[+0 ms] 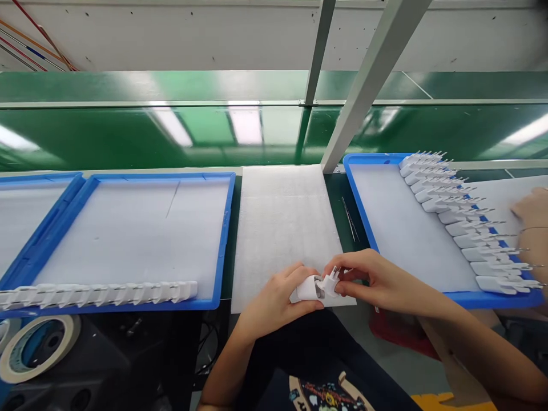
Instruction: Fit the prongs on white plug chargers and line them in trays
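Note:
My left hand (280,294) is wrapped round a white charger housing (306,289), whose open end faces right. Pinched in the fingers of my right hand (370,277) is a white two-pin plug piece (329,285), its metal pins pointing up. The two parts meet at the housing's opening; how far one sits inside the other I cannot tell. Both hands are over the near edge of a white foam sheet (285,222). Fingers partly cover both parts.
At left, a blue tray (229,228) bears a row of white housings (107,295). Another blue tray (359,200) at right holds several white plug chargers (471,234). Tweezers (350,220) lie beside it. A tape roll (38,348) sits lower left; another person's arm (533,228) shows far right.

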